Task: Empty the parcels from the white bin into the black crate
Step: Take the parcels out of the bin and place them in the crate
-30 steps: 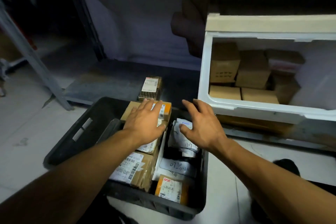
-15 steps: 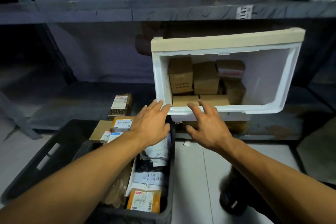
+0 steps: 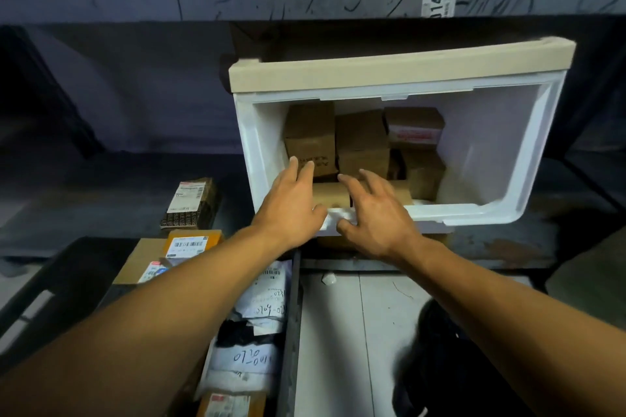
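Nearest, at 7 o'clock, the black plastic crate (image 3: 293, 332) already holds labelled paper and cardboard parcels (image 3: 261, 298). Beyond it, both hands reach over the front lip of the white plastic bin with a beige top band (image 3: 528, 152), which lies on its side on the lower shelf (image 3: 101, 189), mouth toward the viewer. The left hand (image 3: 291, 203) and right hand (image 3: 376, 217) have fingers spread wide, holding nothing. Two flat brown cardboard boxes (image 3: 330, 195) lie just past the fingertips at 12 o'clock, long axes running 9 to 3; both hands look equally near. Further boxes (image 3: 362, 142) stand behind.
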Demonstrator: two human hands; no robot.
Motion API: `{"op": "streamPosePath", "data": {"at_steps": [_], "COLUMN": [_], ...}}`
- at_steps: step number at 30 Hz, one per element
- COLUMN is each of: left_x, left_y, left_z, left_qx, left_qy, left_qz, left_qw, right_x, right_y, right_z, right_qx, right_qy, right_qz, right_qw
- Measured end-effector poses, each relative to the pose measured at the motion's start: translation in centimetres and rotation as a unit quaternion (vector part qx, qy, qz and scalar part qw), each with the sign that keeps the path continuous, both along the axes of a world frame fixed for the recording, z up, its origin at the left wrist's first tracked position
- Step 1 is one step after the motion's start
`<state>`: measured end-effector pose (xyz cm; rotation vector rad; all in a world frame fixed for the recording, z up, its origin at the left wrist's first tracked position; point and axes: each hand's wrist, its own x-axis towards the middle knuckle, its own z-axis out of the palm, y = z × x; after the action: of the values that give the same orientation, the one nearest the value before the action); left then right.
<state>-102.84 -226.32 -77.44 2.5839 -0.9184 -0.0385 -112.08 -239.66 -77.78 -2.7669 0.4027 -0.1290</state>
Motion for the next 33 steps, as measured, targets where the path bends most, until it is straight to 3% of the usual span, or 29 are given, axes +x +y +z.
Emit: {"op": "streamPosePath", "data": {"at_steps": [8, 12, 19, 26, 33], "left_x": [6.5, 9.6, 13.3, 13.7, 11.5], "left_y": [-4.0, -6.1, -10.2, -11.5, -10.3], "left_z": [-1.4, -1.9, -1.0, -0.3, -0.4], "left_qx": [-0.02, -0.013, -0.182, -0.236, -0.222], "left_qy": [-0.044, -0.051, 0.075, 0.13, 0.121], "left_qz": [0.031, 0.052, 0.221, 0.293, 0.281], "left_qw": [0.998, 0.997, 0.955, 0.917, 0.926], "right_x": [7.0, 10.3, 16.0, 16.8, 14.7], "right_y": [-3.5, -4.8, -5.4, -5.4, -4.6], "right_z": [-0.6, -1.7, -2.9, -2.4, -1.3], "right_qx": [0.013, 0.099, 0.339, 0.429, 0.467], "right_qy": [0.001, -0.03, -0.145, -0.146, -0.167], "right_qz": [0.0, -0.039, -0.127, -0.168, -0.16], "right_qw": [1.0, 0.994, 0.921, 0.875, 0.854]}}
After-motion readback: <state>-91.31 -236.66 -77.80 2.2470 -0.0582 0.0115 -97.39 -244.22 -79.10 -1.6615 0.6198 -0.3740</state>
